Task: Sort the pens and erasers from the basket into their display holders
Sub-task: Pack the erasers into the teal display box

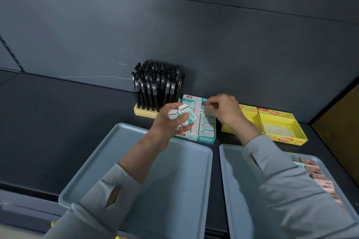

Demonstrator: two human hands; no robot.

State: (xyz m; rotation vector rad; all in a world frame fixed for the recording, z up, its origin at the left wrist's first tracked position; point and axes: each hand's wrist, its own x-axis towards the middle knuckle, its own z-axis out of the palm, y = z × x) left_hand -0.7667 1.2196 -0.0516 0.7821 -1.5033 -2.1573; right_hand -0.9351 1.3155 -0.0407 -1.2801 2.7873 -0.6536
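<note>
My left hand (pixel 169 122) grips several erasers (pixel 183 113); my right hand (pixel 226 110), fingers curled down, pinches a single eraser (pixel 204 107) in the box (pixel 206 136).

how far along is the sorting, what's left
Done: black pens stand in the yellow holder, and the teal box is mostly filled. In hand: the left hand grips several teal erasers; the right hand has its fingertips at that box's far row. Left: pink erasers lie in the right tray, and the yellow box looks unfilled.
</note>
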